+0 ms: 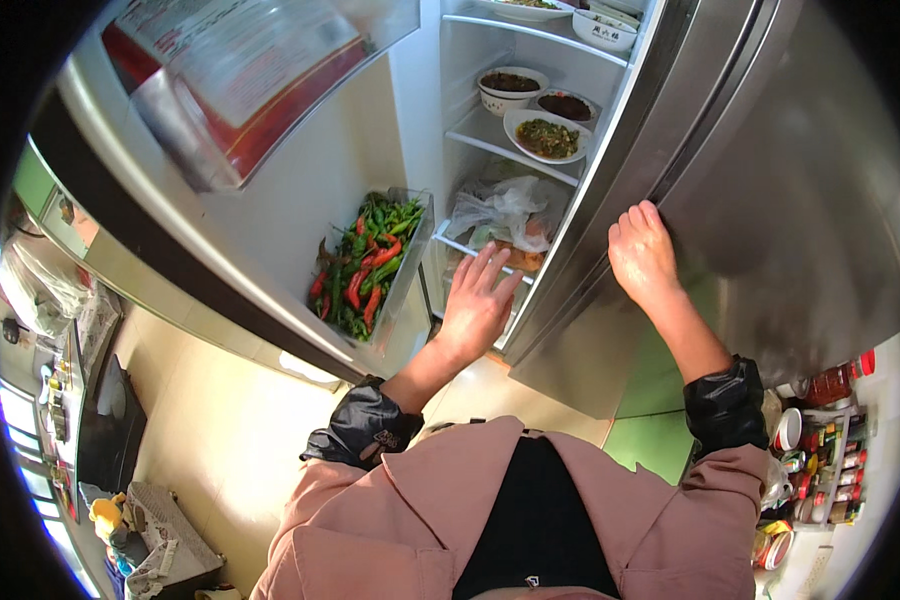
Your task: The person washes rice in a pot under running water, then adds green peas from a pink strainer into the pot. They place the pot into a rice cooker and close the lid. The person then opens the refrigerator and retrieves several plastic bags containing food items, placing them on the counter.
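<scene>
My left hand [478, 304] is in front of the refrigerator's lower shelves, its fingers apart and holding nothing. Behind its fingertips, a clear plastic bag [504, 210] lies on a shelf; what is under it is partly hidden. To the right, my right hand [643, 251] has its fingers curled over the vertical edge of the closed stainless-steel refrigerator door [787, 187]. On the left, the other door [345, 150] stands swung out. Its clear lower bin [418, 262] holds green and red chili peppers [367, 270].
Higher shelves carry a bowl of dark food [510, 82], a white dish of chopped greens [547, 139] and a white rectangular container [605, 30]. A red printed package [247, 112] sits in the upper door rack. Seasoning jars [832, 472] stand at right; a cloth-covered table [169, 525] is at lower left.
</scene>
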The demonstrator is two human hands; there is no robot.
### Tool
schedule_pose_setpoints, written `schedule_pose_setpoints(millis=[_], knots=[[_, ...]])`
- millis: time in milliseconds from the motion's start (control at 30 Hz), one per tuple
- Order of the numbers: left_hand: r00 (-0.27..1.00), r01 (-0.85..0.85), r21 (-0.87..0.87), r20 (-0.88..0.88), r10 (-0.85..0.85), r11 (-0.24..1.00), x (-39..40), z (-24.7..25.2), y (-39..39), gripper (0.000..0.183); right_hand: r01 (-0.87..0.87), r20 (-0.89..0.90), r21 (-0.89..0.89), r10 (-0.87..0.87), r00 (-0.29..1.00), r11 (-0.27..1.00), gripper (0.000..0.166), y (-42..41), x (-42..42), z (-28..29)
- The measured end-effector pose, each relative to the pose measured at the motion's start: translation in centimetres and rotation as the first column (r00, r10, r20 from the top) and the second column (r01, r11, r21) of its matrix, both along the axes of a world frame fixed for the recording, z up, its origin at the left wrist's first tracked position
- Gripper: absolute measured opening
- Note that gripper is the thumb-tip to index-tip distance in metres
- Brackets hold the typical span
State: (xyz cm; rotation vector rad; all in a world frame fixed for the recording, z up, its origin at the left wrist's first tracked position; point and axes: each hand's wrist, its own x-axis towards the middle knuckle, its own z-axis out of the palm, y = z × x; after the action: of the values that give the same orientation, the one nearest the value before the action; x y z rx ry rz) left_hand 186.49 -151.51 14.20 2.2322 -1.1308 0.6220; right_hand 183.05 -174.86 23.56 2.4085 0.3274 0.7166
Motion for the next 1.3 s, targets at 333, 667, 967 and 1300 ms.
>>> schedule_pose_setpoints(millis=[333, 667, 967, 1300], knots=[[0.986, -0.079, 0.22, 0.162, 0.043, 0.972, 0.4, 1.4, 9.3, 0.03, 0.24, -0.077, -0.144, -0.253, 0.964, 0.96, 0.014, 1.4, -0.1, -0.7], [0.986, 0.029, 0.241, 0.151, -0.067, 0.97, 3.9, -1.8, 14.6, 0.016, 0.408, -0.067, -0.116, -0.417, 0.906, 0.906, 0.015, 3.5, -0.6, -0.7], [0.978, 0.028, 0.258, 0.191, -0.08, 0.966, 2.8, -0.7, 15.6, 0.018, 0.142, -0.001, 0.054, -0.142, 0.99, 0.988, 0.007, 8.3, -10.7, -1.0], [0.967, 0.024, 0.265, 0.239, -0.09, 0.964, 2.4, -0.3, 15.2, 0.019, 0.098, 0.189, 0.369, -0.178, 0.966, 0.924, 0.011, 14.2, -24.2, -1.0]])
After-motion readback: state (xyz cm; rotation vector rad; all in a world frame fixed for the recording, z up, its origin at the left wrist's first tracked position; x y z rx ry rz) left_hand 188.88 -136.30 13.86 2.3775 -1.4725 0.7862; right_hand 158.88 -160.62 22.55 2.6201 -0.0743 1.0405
